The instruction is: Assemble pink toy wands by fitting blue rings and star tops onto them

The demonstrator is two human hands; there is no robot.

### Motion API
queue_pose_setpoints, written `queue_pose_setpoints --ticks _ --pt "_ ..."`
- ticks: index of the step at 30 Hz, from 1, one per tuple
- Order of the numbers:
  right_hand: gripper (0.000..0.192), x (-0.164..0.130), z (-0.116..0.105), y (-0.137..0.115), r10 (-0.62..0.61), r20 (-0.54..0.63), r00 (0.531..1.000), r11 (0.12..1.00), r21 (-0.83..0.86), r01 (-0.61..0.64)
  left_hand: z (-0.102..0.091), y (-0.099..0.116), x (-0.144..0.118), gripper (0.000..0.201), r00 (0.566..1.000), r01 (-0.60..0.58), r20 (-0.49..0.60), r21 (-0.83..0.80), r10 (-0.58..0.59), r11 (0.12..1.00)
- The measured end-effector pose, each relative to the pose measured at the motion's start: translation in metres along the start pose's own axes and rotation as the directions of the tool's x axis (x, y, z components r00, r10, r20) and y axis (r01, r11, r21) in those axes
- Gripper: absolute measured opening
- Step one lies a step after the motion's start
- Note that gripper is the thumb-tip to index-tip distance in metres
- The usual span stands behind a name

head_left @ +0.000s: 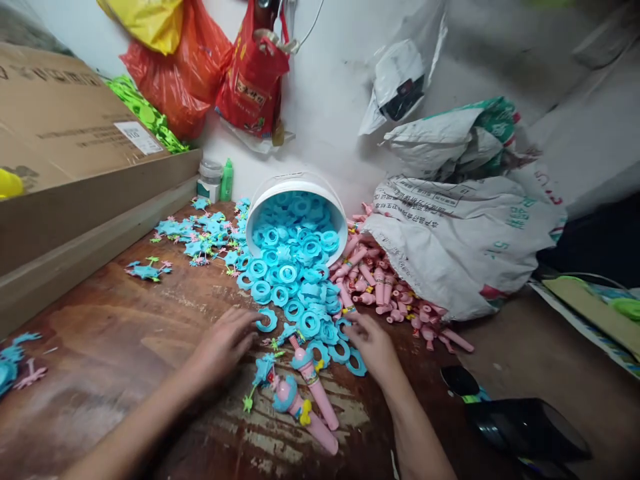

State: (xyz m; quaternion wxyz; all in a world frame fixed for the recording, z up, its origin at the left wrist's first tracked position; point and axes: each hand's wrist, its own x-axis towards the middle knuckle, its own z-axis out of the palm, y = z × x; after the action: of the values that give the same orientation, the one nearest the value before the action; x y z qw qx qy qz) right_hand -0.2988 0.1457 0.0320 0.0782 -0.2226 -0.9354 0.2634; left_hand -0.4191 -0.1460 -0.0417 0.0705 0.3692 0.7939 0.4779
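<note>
My left hand lies flat on the wooden table, its fingertips touching a blue plastic ring at the near edge of a heap of blue rings. My right hand rests on the other side of the heap, fingers on a pink handle piece and next to more rings. A white bucket lies tipped on its side, spilling the rings. Two assembled pink-and-blue toy wands lie between my forearms.
A pile of pink handles spills from a white woven sack on the right. Blue flat shapes are scattered at the left. A large cardboard box stands left. Plastic bags hang on the wall. A black object sits near right.
</note>
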Motion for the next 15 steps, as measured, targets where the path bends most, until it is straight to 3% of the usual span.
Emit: queue_pose_setpoints --ticks 2,4,7,9,12,15 --pt "0.033 0.044 0.0 0.01 0.079 -0.115 0.99 0.993 -0.073 -0.088 0.006 0.003 0.029 0.026 0.99 -0.087 0.118 0.124 0.072 0.988" --pt "0.034 0.077 0.001 0.013 0.123 -0.148 0.981 0.98 -0.136 -0.144 0.016 0.003 0.046 0.014 0.98 -0.118 0.178 0.147 0.091 0.982" --pt "0.029 0.093 -0.002 0.008 0.127 -0.158 0.979 0.965 -0.211 -0.159 0.027 -0.004 0.047 0.013 0.981 -0.112 0.176 0.154 0.084 0.982" --pt "0.021 0.081 -0.012 0.002 0.093 -0.216 0.972 0.961 -0.237 -0.145 0.027 -0.013 0.034 0.013 0.988 -0.091 0.141 0.155 0.069 0.984" --pt "0.017 0.037 -0.031 -0.011 0.009 -0.354 0.935 0.967 -0.236 -0.099 0.019 -0.026 0.012 0.008 0.998 -0.032 0.048 0.134 0.026 0.99" --pt "0.019 -0.027 -0.031 -0.029 -0.117 -0.439 0.891 0.993 -0.079 0.092 0.008 -0.024 -0.005 0.027 0.993 0.059 -0.103 0.028 -0.056 0.998"
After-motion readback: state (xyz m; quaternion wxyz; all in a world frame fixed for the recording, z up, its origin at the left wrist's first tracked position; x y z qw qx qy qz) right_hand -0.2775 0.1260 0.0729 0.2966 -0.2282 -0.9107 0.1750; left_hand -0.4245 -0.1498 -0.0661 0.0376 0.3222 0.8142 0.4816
